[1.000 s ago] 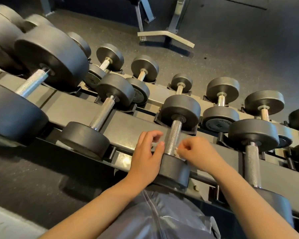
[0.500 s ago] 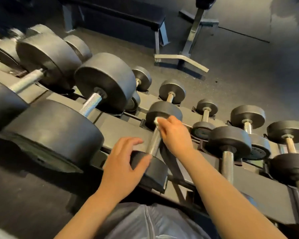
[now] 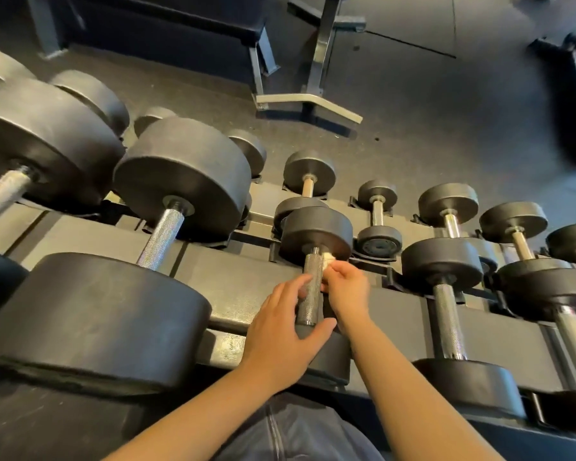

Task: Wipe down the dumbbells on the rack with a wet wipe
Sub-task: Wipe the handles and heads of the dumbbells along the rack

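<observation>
Our right hand (image 3: 348, 289) pinches a small crumpled white wet wipe (image 3: 328, 259) against the top of the knurled steel handle (image 3: 311, 287) of a black rubber-headed dumbbell (image 3: 315, 232), which sits on the dark metal tiered rack (image 3: 240, 284). Our left hand (image 3: 280, 331) rests at 9 o'clock of the handle, fingers loosely curved on the near head; its grip looks light, probably just steadying. A bigger black dumbbell (image 3: 180, 181) sits at 10 o'clock.

Matt black rubber-looking dumbbell heads (image 3: 316, 229), knurled shiny metal handle (image 3: 311, 287), crumpled white wet wipe (image 3: 327, 259), matt dark metal rack (image 3: 243, 284)
</observation>
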